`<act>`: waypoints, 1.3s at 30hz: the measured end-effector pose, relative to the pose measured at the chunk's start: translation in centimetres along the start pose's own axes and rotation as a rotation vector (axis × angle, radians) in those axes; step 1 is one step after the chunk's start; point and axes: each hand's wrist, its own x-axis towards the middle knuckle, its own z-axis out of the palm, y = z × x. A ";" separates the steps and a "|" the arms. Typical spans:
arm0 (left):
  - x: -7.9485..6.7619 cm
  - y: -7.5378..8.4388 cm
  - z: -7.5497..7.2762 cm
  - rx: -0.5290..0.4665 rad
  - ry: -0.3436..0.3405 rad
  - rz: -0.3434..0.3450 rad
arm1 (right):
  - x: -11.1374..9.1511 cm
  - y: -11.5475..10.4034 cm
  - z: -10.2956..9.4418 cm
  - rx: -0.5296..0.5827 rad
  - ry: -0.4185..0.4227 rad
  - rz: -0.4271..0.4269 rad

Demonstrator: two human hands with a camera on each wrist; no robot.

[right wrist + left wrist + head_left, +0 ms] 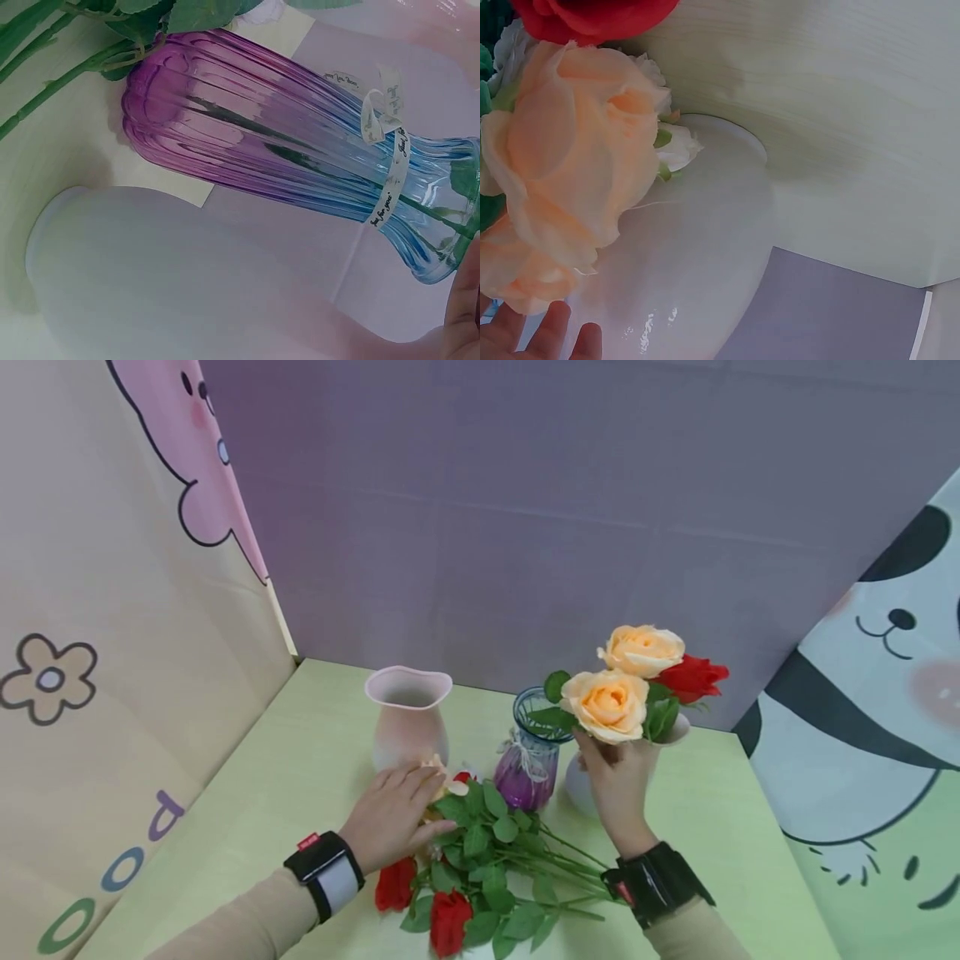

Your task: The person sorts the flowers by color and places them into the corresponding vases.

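My right hand [621, 781] is raised at the glass vase's mouth, its fingers pinching just under a peach rose [606, 706]. In the right wrist view a green stem [416, 204] runs down inside the purple-blue glass vase [300, 150], next to my fingers [463, 300]. Another peach rose [642, 650] and a red rose [692, 680] stand behind, above the right pale vase [581, 787]. My left hand [393, 817] lies with extended fingers over peach roses [570, 150] in the pile, partly hiding them. The pile's leafy stems [495, 860] point right.
A pink-white vase [408, 727] with a wavy rim stands behind my left hand. Red roses [450, 922] lie at the front of the pile on the pale green table [247, 827]. A grey-purple backdrop [487, 527] and printed side panels enclose the table.
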 end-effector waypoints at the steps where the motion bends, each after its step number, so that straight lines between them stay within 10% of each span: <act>1: 0.0 -0.1 0.0 0.000 0.004 0.000 | -0.1 0.0 -0.1 0.020 -0.003 0.012; 20: -1.6 -1.5 -0.3 -0.025 0.005 -0.094 | -3.0 -0.6 -0.2 -0.095 -0.157 0.070; 39: -4.5 -1.4 1.2 -0.022 -0.018 -0.145 | -8.1 1.2 1.0 -0.186 -0.685 0.018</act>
